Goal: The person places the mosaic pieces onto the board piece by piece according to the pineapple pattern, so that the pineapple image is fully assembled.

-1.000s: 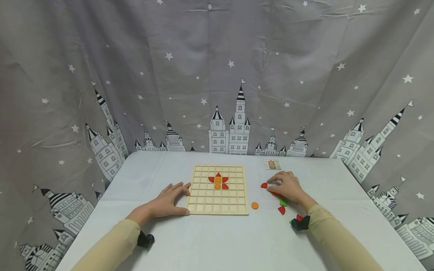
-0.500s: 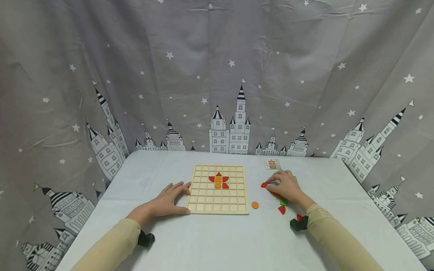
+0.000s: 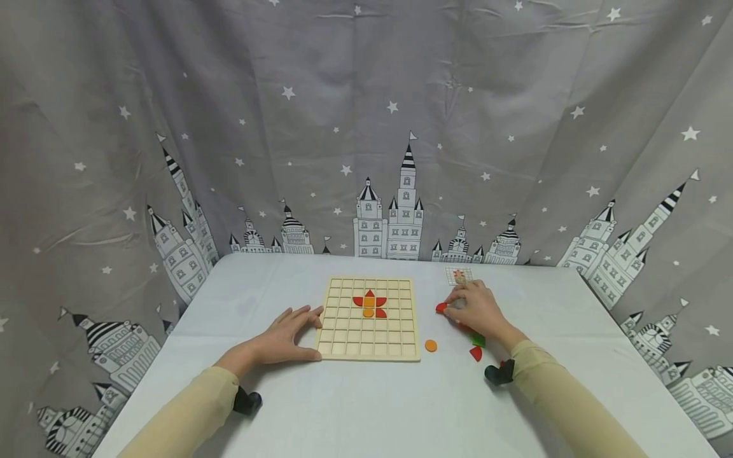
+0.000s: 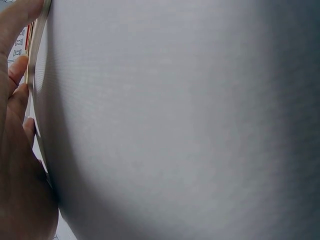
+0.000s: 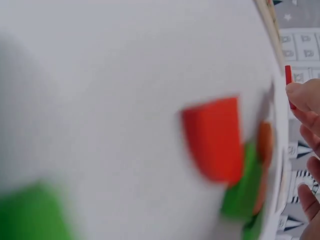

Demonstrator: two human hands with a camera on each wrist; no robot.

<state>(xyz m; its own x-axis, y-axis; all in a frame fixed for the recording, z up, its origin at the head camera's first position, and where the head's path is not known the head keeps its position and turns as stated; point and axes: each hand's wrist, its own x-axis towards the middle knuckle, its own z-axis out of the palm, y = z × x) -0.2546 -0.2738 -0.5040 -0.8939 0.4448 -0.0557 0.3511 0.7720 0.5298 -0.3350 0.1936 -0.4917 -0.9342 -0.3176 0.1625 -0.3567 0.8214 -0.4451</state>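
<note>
My right hand (image 3: 476, 310) pinches a red quarter-circle tile (image 3: 440, 308) between thumb and fingertips, right of the board. In the right wrist view that red tile (image 5: 288, 82) shows edge-on at the thumb. The square wooden grid board (image 3: 342, 332) lies flat in front of me. Set in its cells are several red tiles (image 3: 380, 313), an orange square (image 3: 369, 302) and an orange disc (image 3: 368, 313). My left hand (image 3: 283, 338) rests at the board's left edge, thumb at the near corner and fingers loosely spread.
Under and beside the right hand lie loose tiles: a green one (image 3: 478, 340), a red quarter circle (image 3: 476, 353) and others partly hidden. A loose orange disc (image 3: 431, 345) sits beside the board. A small pattern card (image 3: 452, 278) lies farther back, before the grey castle curtain (image 3: 321, 127).
My right hand has shifted slightly left and away from me, taking the red quarter-circle tile along. My left hand has stayed at the board's edge.
</note>
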